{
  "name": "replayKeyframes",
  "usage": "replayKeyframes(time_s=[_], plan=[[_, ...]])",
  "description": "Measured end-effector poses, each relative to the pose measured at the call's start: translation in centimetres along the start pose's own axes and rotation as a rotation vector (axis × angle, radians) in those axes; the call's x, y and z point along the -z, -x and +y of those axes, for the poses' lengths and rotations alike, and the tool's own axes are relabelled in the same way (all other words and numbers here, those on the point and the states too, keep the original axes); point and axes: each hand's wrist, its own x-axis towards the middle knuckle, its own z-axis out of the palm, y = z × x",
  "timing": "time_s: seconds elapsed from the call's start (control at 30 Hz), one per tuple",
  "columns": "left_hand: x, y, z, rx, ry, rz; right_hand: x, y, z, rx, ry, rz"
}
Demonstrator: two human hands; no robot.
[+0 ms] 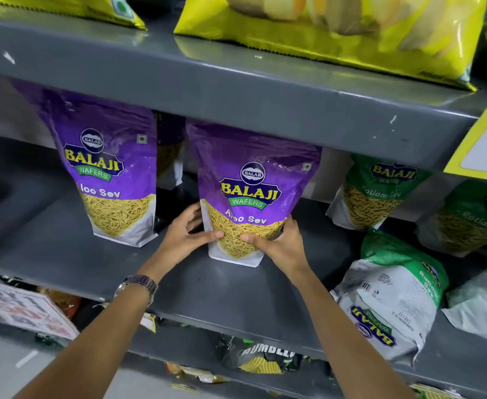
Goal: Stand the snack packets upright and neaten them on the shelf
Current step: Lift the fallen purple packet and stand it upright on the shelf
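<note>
A purple Aloo Sev packet [254, 180] stands upright in the middle of the grey shelf [202, 286]. My left hand [189, 234] grips its lower left side and my right hand [277, 243] grips its lower right side, thumbs on the front. A second purple Aloo Sev packet [107, 168] stands upright to the left, with another purple packet [169, 145] partly hidden behind it. To the right, a green Ratlami Sev packet [374, 194] stands at the back. Another green packet [389, 300] lies flat, back side up, near the front edge.
More green packets [472, 217] crowd the right end of the shelf. The upper shelf [236, 90] overhangs the packet tops and carries yellow chip bags [337, 33]. A yellow price tag [484, 133] hangs at the right. Loose packets [259, 358] lie on the lower shelf.
</note>
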Motion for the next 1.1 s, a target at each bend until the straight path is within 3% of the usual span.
replayKeyframes(time_s=[0.33,0.97,1.03,1.1], plan=[[0.1,0.1,-0.4,-0.045,0.020,0.068,-0.1,0.1,0.5,-0.038,-0.077,-0.040],[0.5,0.7,-0.5,-0.069,0.021,-0.030,-0.4,2.1,0.3,-0.042,-0.121,-0.028],[-0.3,1.5,-0.4,-0.089,0.062,0.071,0.1,3.0,-0.1,-0.045,-0.081,0.024],[-2.2,3.6,-0.1,-0.149,0.127,0.327,1.8,4.2,-0.7,0.021,-0.032,0.159]])
